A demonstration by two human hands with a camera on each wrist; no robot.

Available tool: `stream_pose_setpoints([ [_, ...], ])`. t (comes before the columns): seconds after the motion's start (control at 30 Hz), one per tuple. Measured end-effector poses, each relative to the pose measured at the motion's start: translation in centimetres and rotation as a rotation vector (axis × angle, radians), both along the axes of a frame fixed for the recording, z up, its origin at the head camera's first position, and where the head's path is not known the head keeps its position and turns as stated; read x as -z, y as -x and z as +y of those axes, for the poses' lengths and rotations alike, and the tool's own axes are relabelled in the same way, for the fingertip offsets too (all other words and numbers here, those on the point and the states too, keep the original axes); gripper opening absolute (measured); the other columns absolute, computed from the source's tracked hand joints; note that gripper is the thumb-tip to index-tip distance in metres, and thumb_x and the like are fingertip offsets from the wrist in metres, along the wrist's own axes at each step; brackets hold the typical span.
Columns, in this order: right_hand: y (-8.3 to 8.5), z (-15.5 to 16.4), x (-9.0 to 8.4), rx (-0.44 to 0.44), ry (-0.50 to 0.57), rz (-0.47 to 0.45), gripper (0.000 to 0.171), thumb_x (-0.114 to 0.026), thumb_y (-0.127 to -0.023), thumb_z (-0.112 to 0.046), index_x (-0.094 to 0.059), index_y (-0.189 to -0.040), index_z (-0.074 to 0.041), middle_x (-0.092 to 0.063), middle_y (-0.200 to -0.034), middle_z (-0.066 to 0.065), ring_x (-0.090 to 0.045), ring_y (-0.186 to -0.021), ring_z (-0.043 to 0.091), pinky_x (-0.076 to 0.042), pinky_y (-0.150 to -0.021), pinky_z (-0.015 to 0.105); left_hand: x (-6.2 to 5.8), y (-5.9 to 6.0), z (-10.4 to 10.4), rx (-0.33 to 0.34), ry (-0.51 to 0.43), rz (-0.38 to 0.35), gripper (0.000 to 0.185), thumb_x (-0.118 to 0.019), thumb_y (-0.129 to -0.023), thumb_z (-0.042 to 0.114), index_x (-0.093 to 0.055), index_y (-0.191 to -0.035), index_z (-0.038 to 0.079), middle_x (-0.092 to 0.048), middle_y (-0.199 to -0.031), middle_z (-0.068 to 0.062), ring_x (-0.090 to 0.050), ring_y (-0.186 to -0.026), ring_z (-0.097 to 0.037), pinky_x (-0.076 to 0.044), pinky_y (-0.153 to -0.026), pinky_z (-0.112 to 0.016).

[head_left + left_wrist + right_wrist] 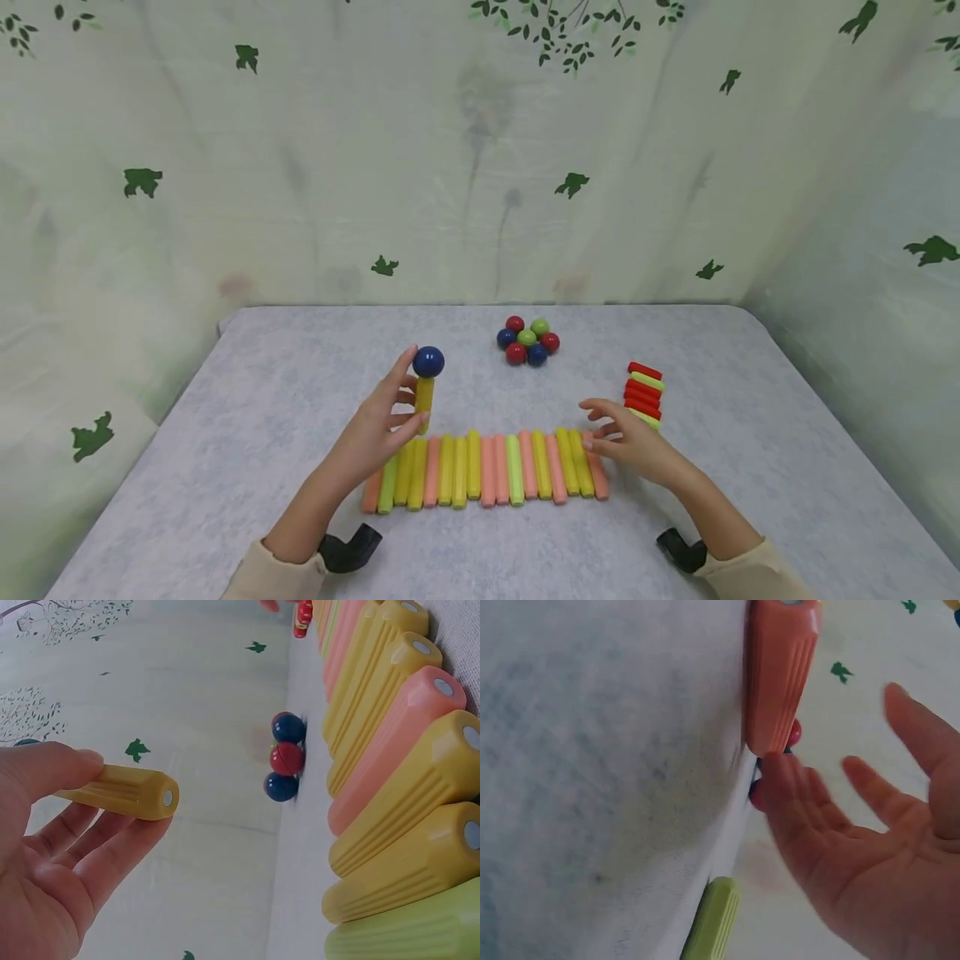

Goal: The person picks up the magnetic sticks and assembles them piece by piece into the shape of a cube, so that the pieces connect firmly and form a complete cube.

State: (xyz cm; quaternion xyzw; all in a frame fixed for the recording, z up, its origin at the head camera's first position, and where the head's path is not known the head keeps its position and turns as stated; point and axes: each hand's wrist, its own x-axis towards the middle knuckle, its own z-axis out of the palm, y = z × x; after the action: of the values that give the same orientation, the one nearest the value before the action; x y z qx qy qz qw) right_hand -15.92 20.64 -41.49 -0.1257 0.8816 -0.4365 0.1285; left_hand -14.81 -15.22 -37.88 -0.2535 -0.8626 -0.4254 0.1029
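Observation:
My left hand (375,429) holds a yellow ribbed magnetic rod (425,400) upright above the table, pinched between thumb and fingers. On the rod's top end sits a blue ball (429,362). A round metal disc shows in the rod's lower end in the left wrist view. My right hand (637,442) hovers by the right end of a long row of rods, its fingers loosely spread and holding nothing. In the right wrist view its fingertips are close to the far end of the last pink rod (780,682).
The row of yellow, pink and green rods (514,471) lies side by side across the table (480,554). Behind it is a cluster of red, blue and green balls (515,353). Short red and green rods (643,392) lie stacked at the right. A leaf-printed cloth (420,167) hangs behind.

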Motion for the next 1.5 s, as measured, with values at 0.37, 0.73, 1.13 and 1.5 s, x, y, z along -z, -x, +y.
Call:
stream_pose_setpoints([
  [0.37,-1.5,-1.7,0.0,0.033,-0.407,-0.099,0.044,-0.064,-0.08,-0.012,-0.044,-0.119,-0.013,-0.051,-0.058,0.003,-0.046,-0.047,0.016,-0.036,-0.046,0.027,-1.2,-0.7,0.2,0.018,-0.049,-0.035,0.088,-0.067,-0.077,-0.004,-0.013,-0.144,0.018,-0.048,-0.107,-0.013,-0.057,-0.09,-0.024,-0.052,-0.069,-0.03],
  [0.73,1.1,-4.5,-4.0,-0.08,-0.02,0.325,0.038,-0.06,-0.087,-0.015,-0.05,-0.124,-0.014,-0.057,-0.1,0.002,-0.055,-0.083,0.017,-0.05,-0.066,0.027,-3.3,-1.9,1.0,0.001,-0.135,-0.164,0.085,-0.064,-0.078,-0.008,-0.012,-0.143,0.01,-0.047,-0.107,-0.019,-0.056,-0.091,-0.03,-0.051,-0.07,-0.029],
  [1.13,2.0,-10.3,-9.3,-0.214,0.197,0.418,0.023,-0.062,-0.084,-0.007,-0.06,-0.107,-0.004,-0.057,-0.098,0.005,-0.049,-0.084,0.019,-0.047,-0.069,0.028,-1.8,-1.4,1.1,0.082,-0.258,-0.279,0.086,-0.063,-0.079,-0.008,-0.012,-0.144,0.015,-0.044,-0.11,-0.019,-0.054,-0.092,-0.032,-0.051,-0.071,-0.03],
  [1.5,2.4,-11.1,-8.8,-0.272,0.332,0.43,0.02,-0.061,-0.084,-0.003,-0.06,-0.104,-0.001,-0.058,-0.094,0.006,-0.051,-0.08,0.019,-0.048,-0.066,0.028,-0.1,-0.5,1.1,0.149,-0.342,-0.337,0.085,-0.066,-0.08,0.0,-0.013,-0.141,0.027,-0.042,-0.115,-0.017,-0.057,-0.091,-0.028,-0.052,-0.067,-0.035],
])
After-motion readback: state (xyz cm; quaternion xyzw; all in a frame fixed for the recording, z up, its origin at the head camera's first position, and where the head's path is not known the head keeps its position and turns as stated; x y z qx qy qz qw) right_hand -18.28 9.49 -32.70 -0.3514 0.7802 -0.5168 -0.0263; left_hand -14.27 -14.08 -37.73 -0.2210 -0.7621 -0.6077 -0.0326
